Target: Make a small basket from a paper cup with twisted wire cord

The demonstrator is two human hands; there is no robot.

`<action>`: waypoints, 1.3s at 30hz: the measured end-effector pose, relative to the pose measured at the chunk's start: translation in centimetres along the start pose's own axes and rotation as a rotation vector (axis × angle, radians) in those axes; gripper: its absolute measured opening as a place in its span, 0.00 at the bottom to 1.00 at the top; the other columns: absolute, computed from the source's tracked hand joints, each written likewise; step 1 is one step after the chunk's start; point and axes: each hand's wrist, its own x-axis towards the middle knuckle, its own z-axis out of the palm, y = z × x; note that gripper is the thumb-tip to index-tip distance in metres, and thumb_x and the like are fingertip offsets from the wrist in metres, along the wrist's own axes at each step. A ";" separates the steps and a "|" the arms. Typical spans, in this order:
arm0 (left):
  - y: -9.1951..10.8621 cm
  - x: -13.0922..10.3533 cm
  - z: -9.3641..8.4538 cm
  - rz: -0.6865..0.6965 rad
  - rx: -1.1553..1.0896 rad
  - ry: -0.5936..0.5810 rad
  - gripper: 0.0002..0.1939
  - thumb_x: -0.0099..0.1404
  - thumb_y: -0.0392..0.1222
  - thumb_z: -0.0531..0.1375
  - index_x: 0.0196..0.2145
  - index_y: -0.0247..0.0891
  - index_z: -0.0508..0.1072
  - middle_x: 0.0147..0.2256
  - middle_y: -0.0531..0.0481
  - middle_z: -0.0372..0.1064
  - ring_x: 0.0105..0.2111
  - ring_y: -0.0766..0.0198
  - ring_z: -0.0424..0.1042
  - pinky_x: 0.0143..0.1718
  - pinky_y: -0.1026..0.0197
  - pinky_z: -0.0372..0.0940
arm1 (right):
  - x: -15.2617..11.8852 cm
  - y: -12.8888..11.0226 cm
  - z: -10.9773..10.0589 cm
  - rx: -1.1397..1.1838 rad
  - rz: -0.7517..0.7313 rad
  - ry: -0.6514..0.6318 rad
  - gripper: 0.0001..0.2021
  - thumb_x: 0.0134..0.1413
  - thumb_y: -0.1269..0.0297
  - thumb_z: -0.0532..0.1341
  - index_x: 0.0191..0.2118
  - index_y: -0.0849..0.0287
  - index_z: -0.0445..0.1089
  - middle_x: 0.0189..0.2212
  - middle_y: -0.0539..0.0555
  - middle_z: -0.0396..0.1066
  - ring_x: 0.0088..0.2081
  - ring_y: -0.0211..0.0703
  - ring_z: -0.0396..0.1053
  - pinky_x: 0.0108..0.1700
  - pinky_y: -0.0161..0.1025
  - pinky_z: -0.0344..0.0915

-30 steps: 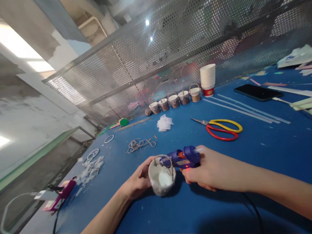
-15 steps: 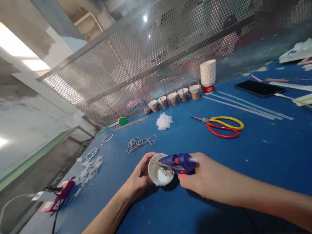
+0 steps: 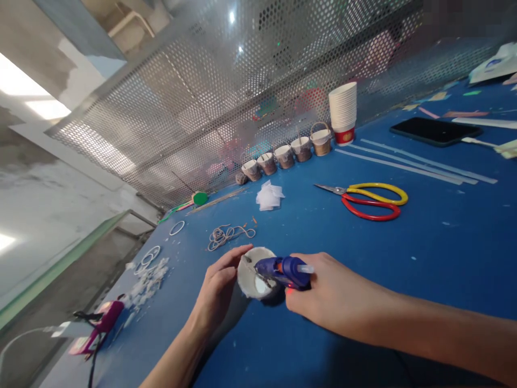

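Note:
A small white cup (image 3: 247,280) with twine at its rim stands near the front of the blue table, its opening facing me. My left hand (image 3: 220,280) curves round the cup's left side, its fingers against the outer wall. In my right hand (image 3: 319,291) is a blue glue gun (image 3: 288,271), with a clear stick out of its back and a small red light. Its nozzle points left into the cup, near the rim. Whether the nozzle touches the cup I cannot tell.
Scissors (image 3: 375,201), white squares (image 3: 269,196) and tangled twine (image 3: 226,236) lie beyond my hands. Small buckets (image 3: 285,156) and stacked paper cups (image 3: 343,113) line the back by a perforated metal screen (image 3: 181,108). A phone (image 3: 436,131) lies right; a magenta power strip (image 3: 105,323), left.
The glue gun and cup have shifted slightly left and up in the view, along with my right hand. My left hand's fingers have loosened a little round the cup, which is tilted differently.

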 end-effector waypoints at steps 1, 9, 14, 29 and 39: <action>0.0 0.1 -0.2 0.024 0.085 0.020 0.17 0.52 0.42 0.61 0.40 0.36 0.78 0.38 0.43 0.77 0.37 0.54 0.73 0.36 0.58 0.66 | 0.0 -0.1 0.0 0.005 -0.006 0.001 0.02 0.40 0.70 0.56 0.23 0.57 0.61 0.16 0.43 0.57 0.19 0.32 0.51 0.17 0.30 0.47; 0.0 0.3 -0.8 0.230 0.395 0.053 0.09 0.59 0.45 0.62 0.33 0.39 0.79 0.35 0.48 0.75 0.34 0.61 0.72 0.34 0.63 0.67 | 0.0 -0.2 0.7 0.019 -0.009 0.019 0.02 0.42 0.69 0.56 0.23 0.57 0.61 0.16 0.43 0.60 0.19 0.32 0.50 0.18 0.31 0.47; 0.1 0.1 -0.7 0.302 0.412 0.092 0.06 0.56 0.41 0.62 0.31 0.39 0.80 0.32 0.48 0.74 0.33 0.62 0.72 0.32 0.64 0.67 | 0.3 -1.0 1.1 -0.014 -0.049 0.031 0.03 0.42 0.70 0.56 0.23 0.57 0.61 0.17 0.44 0.60 0.20 0.32 0.51 0.20 0.31 0.48; 0.6 -0.5 -0.2 0.256 0.451 0.149 0.06 0.54 0.39 0.62 0.28 0.37 0.80 0.28 0.49 0.73 0.29 0.64 0.70 0.27 0.66 0.64 | 0.6 -2.3 1.4 -0.094 0.072 -0.040 0.06 0.42 0.69 0.54 0.18 0.58 0.58 0.08 0.43 0.51 0.13 0.30 0.48 0.16 0.32 0.43; 0.7 -0.6 -0.1 0.263 0.439 0.150 0.05 0.53 0.37 0.61 0.25 0.37 0.78 0.27 0.50 0.72 0.28 0.65 0.70 0.27 0.67 0.64 | 1.0 -2.2 1.5 -0.096 0.071 -0.055 0.08 0.43 0.67 0.53 0.18 0.58 0.58 0.08 0.44 0.54 0.12 0.32 0.54 0.15 0.30 0.47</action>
